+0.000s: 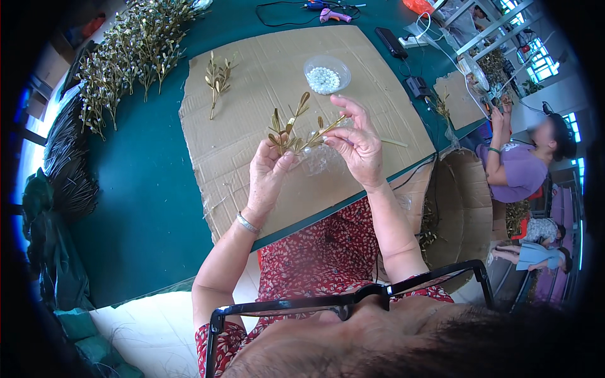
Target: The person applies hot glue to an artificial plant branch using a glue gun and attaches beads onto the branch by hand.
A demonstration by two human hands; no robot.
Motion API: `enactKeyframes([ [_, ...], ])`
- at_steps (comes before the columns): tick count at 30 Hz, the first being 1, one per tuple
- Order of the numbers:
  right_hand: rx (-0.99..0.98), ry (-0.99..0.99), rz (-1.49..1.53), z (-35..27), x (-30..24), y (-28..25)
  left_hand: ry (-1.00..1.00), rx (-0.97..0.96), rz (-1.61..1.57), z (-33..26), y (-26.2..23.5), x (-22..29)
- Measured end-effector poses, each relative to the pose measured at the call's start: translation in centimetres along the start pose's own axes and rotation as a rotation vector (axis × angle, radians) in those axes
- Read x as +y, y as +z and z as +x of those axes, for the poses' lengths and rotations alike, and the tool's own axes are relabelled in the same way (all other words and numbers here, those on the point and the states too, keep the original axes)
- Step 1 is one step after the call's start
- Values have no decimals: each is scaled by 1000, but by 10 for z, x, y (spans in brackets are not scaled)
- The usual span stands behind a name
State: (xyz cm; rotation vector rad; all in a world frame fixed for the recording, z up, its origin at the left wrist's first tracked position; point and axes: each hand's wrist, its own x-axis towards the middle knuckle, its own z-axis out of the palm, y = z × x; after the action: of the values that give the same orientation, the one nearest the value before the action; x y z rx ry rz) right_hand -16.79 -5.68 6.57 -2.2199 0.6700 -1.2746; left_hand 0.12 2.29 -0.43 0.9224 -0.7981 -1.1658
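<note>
Above the cardboard sheet (252,63), both hands hold one artificial spray of gold leaves (313,140). My left hand (270,173) is closed on its left part, thumb against fingers. My right hand (358,142) pinches a leafy twig on the right between thumb and fingers, with its other fingers raised. Crumpled clear plastic (324,162) lies under the hands. Just beyond them, a clear round bowl (344,68) holds white pearl beads (322,80). Another gold leaf sprig (218,79) lies on the cardboard at the left.
Finished-looking gold sprays (135,53) with pale beads are heaped at the far left, above a bundle of dark stems (69,173). A pink glue gun (334,16) and a black box (391,43) lie at the back. A co-worker (520,160) sits at the right beyond a cardboard carton (463,195).
</note>
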Motion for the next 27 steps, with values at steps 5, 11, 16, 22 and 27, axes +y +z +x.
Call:
enactKeyframes([
  [5, 2, -6, -10, 0, 1, 1, -11, 2, 10, 0, 1, 1],
  [11, -4, -21, -13, 0, 3, 1, -24, 1, 14, -1, 2, 4],
  [16, -13, -11, -25, 1, 2, 1, -39, 13, 3, -1, 3, 4],
  [22, -17, -12, -35, 2, 2, 1, -38, 13, 28, 0, 2, 3],
  [27, -6, -38, -63, 3, -4, 1, -30, 2, -13, -1, 1, 4],
])
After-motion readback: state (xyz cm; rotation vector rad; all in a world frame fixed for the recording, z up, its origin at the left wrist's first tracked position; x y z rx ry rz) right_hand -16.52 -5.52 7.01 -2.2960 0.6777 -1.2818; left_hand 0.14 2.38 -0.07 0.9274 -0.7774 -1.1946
